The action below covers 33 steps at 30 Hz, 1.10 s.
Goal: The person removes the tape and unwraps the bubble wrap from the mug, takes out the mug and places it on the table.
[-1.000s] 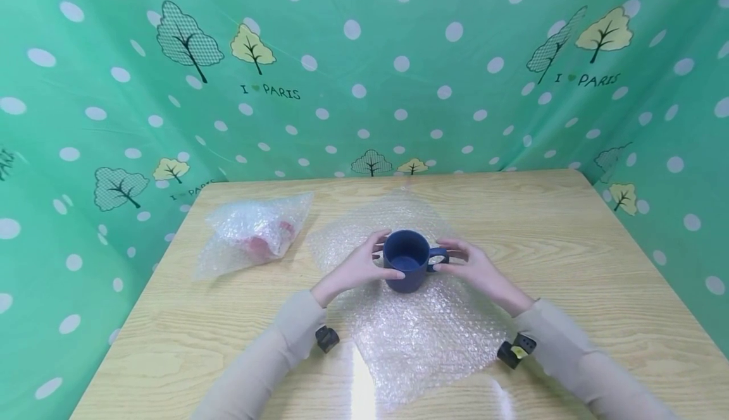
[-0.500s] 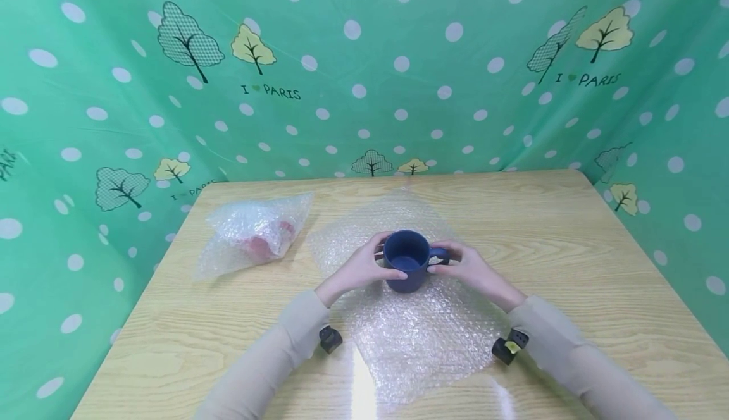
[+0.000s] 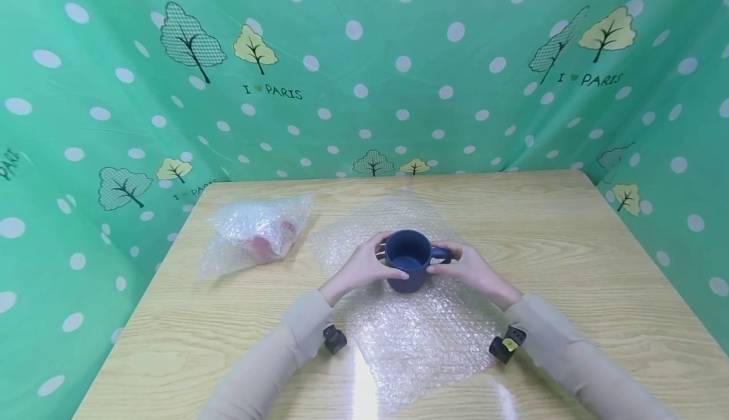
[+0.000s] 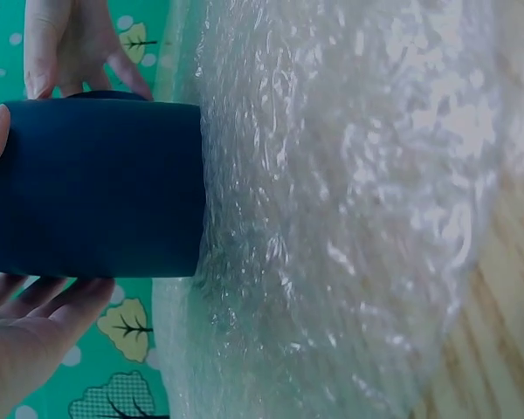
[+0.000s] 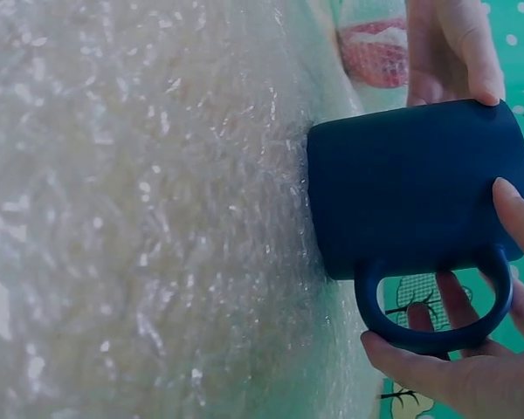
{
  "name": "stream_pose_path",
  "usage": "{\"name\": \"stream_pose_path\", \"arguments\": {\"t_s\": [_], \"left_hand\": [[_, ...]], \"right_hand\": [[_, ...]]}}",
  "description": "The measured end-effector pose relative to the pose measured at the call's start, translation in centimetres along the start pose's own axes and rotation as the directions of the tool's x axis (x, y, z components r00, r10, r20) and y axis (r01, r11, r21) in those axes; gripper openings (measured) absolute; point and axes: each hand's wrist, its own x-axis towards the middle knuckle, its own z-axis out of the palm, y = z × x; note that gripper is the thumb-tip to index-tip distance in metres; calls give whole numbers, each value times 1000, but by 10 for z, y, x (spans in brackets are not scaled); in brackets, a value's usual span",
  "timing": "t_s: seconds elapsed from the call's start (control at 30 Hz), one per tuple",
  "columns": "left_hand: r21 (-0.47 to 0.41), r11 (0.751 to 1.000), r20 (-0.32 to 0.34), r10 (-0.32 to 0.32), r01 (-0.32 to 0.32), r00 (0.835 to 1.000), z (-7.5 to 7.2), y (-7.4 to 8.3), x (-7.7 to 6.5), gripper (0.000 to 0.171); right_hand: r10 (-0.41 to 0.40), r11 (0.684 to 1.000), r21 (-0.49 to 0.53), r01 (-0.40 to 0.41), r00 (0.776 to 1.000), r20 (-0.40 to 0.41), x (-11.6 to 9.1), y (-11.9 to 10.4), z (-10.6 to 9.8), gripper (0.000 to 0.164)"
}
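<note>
A dark blue mug (image 3: 407, 281) stands upright on a sheet of clear bubble wrap (image 3: 421, 338) near the table's middle. Its handle (image 5: 432, 340) points to the right. My left hand (image 3: 364, 265) grips the mug's left side, thumb across the front and fingers round the back. From the handle side my right hand (image 3: 469, 274) holds it, with the thumb on the mug's wall just in front of the handle and the other fingers behind. In the left wrist view the mug's base meets the bubble wrap, and the handle is mostly hidden behind the mug.
To the left on the wooden table (image 3: 188, 338) lies a bubble-wrapped bundle (image 3: 256, 230) with something red inside. A green dotted curtain (image 3: 398, 91) hangs behind the table and along both sides. Each wrist carries a small black camera (image 3: 335, 339).
My right hand has moved slightly left, closing in on the mug beside its handle. The left hand keeps its grip, and the mug stays in about the same place.
</note>
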Motion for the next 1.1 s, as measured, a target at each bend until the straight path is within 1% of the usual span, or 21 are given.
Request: {"name": "stream_pose_path", "arguments": {"t_s": [0.2,0.33,0.53,0.67,0.77,0.83,0.9,0.97,1.07,1.1], "left_hand": [[-56,998,-20,6,-7,1000,0,-2,4,76],[-78,997,-16,5,-6,1000,0,-3,3,76],[-106,994,-13,20,-21,1000,0,-3,2,76],[-117,993,2,8,-8,1000,0,-5,3,75],[-145,989,16,3,-1,1000,0,-11,6,76],[-178,984,19,13,-9,1000,1,-19,9,77],[-181,983,13,30,-27,999,3,-25,12,79],[-175,984,4,41,-40,999,4,-32,14,79],[-137,989,-11,53,-54,999,5,-35,14,80],[-128,990,-14,49,-50,999,4,-35,13,80]], "right_hand": [[16,999,31,-16,1000,3,1,-4,0,60],[14,999,47,-14,1000,12,2,-3,-1,60],[-17,1000,25,16,1000,22,3,-1,-1,61],[-26,1000,14,26,999,33,3,0,-2,62],[-31,1000,8,30,999,43,3,0,-2,63],[-25,1000,8,25,999,42,3,-1,-2,64],[-27,1000,0,27,999,38,3,-1,-2,65],[-25,1000,-10,26,999,31,3,-1,-2,66],[-30,999,-16,30,999,22,3,0,-1,64],[-33,999,-19,33,999,22,3,-1,0,63]]}}
